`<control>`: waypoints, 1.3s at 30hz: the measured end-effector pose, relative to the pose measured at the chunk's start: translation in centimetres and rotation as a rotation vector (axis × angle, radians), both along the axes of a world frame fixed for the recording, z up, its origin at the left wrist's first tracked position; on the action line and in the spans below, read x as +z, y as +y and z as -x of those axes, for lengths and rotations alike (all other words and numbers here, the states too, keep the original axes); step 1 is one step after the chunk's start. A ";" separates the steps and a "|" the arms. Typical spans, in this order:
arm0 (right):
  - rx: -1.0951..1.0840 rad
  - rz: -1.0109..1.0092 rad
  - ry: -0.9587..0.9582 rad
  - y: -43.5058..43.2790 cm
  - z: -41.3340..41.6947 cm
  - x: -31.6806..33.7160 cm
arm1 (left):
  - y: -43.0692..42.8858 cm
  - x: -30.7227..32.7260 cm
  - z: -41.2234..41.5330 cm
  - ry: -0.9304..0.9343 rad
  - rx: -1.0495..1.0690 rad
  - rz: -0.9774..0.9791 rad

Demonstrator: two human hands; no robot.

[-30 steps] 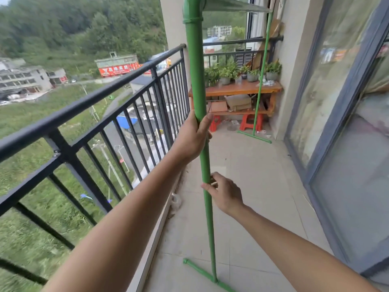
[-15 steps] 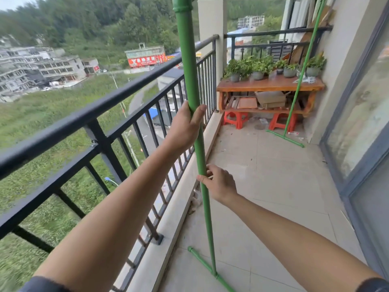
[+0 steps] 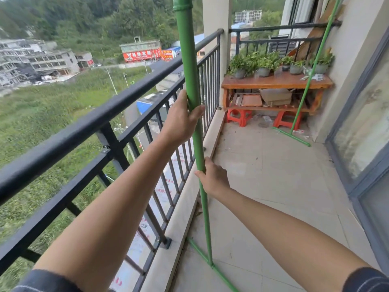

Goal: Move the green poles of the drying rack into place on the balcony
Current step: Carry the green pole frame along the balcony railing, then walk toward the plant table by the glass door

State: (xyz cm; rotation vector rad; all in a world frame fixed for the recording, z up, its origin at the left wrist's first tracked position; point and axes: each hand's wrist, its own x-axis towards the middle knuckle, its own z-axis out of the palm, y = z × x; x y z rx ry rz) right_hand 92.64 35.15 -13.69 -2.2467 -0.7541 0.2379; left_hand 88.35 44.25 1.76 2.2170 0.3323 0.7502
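Note:
A thick green upright pole [image 3: 188, 60] of the drying rack stands in front of me, close to the black balcony railing [image 3: 117, 114]. Its green foot bar [image 3: 202, 257] rests on the tiled floor beside the low kerb. My left hand [image 3: 182, 121] grips the pole at mid height. My right hand [image 3: 212, 178] holds it lower down. A second, thinner green pole [image 3: 311, 70] stands at the far end near the wall, with its own foot bar [image 3: 291, 137] on the floor.
A wooden shelf [image 3: 275, 83] with several potted plants stands against the far railing, on two red stools [image 3: 240, 116]. A concrete pillar [image 3: 214, 15] rises at the corner. Sliding glass doors [image 3: 362, 127] run along the right side. Tiled floor [image 3: 273, 175] lies between.
The near pole has shifted left toward the railing, its foot now next to the kerb. Both hands kept their hold. My view has turned left and nearer the railing.

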 end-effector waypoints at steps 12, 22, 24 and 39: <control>0.141 -0.037 0.336 -6.8 -3.4 -3.5 | -5.4 -6.9 -0.9 -0.066 0.265 0.086; -0.095 0.082 0.622 -35.5 -10.4 -13.0 | -18.2 -23.1 2.0 0.795 -0.098 0.585; -0.188 0.064 0.655 -40.4 -11.7 -13.7 | -21.3 -24.6 0.9 0.841 -0.137 0.666; -0.749 -0.217 0.786 -52.8 -24.8 -15.0 | -26.9 -26.5 -19.9 0.870 -0.073 0.803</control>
